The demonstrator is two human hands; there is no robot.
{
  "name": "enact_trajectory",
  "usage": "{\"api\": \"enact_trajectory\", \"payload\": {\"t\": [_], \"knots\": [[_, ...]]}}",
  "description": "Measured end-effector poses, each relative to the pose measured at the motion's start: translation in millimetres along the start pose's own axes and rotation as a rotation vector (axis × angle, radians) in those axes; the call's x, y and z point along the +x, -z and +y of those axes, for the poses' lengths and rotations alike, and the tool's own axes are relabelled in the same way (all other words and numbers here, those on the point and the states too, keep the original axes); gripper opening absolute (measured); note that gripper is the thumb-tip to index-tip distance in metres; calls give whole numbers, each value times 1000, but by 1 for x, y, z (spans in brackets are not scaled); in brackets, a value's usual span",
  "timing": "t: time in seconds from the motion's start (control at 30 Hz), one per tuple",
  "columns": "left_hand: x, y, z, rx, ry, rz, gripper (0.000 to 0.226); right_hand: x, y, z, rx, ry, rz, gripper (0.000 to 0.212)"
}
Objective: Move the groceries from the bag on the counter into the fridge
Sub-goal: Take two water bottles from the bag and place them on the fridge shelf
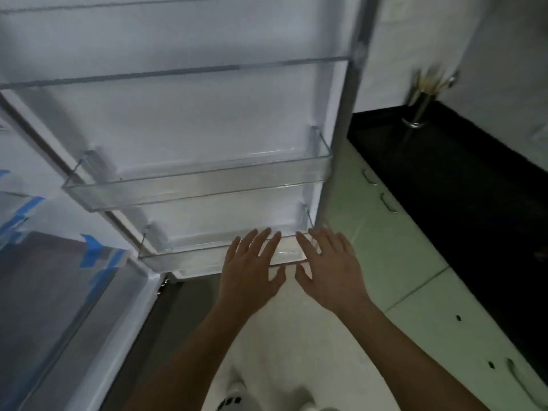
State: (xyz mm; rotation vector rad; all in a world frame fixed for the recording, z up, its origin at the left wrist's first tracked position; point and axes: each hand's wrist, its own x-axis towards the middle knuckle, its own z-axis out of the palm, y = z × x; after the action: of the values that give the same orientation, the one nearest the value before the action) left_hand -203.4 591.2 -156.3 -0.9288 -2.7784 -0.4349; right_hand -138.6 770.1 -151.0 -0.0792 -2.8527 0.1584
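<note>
The fridge door point(184, 114) stands swung open in front of me, its white inner side showing. Two clear plastic door bins hang on it: an upper bin point(195, 185) and a lower bin point(207, 256), and I see nothing in either. My left hand point(252, 271) and my right hand point(332, 271) are both held out side by side with fingers straight, in front of the lower bin's right end. Neither hand holds anything. The grocery bag is out of view.
The fridge's interior point(44, 292) with blue tape strips lies at the left. A black counter point(462, 203) runs along the right above pale green cabinets point(385, 232), with a metal utensil holder point(421, 102) on it. Pale floor point(281, 351) lies below.
</note>
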Motion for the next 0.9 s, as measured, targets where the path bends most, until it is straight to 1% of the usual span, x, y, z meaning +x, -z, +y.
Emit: {"api": "enact_trajectory", "payload": {"t": [0.2, 0.37, 0.6, 0.9], "knots": [[27, -23, 65, -129, -333, -47, 62, -71, 27, 43, -139, -411, 7, 63], [25, -32, 112, -178, -625, -153, 63, -136, 43, 33, -218, -720, 53, 59], [-25, -43, 147, -272, -995, -301, 65, -231, 58, -32, -317, -1167, 105, 59], [-128, -24, 215, -387, -1402, -418, 65, -349, 79, -139, -439, -1643, 154, 59]]}}
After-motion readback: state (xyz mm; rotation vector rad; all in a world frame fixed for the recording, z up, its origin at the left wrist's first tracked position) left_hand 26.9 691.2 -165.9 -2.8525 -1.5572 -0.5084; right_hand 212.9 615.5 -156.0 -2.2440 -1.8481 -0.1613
